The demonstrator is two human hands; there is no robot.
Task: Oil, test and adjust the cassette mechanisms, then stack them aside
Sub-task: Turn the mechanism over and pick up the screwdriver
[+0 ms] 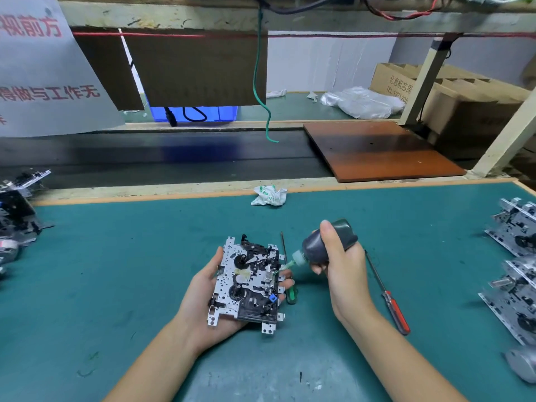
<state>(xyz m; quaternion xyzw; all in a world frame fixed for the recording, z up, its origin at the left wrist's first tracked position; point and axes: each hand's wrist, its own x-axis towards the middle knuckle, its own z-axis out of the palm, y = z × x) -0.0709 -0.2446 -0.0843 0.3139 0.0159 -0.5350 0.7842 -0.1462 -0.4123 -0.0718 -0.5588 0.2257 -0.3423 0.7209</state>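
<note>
Bare green bench mat [121, 271] left of centre gives open passage. Right side obstructed: red-handled screwdriver [388, 297], then row of grey metal cassette mechanisms [516, 233] at edge. Crumpled white wrapper [269, 195] sits at far rim.

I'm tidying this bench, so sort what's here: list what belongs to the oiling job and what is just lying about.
In the job:
- cassette mechanism, held in the left hand
- oil bottle, held in the right hand, nozzle at the mechanism's edge
- mechanisms on the right, mechanisms on the left
- red-handled screwdriver and green-handled screwdriver, for adjusting

Lying about:
- crumpled wrapper
- brown board
- cardboard boxes
- plastic bags
</note>
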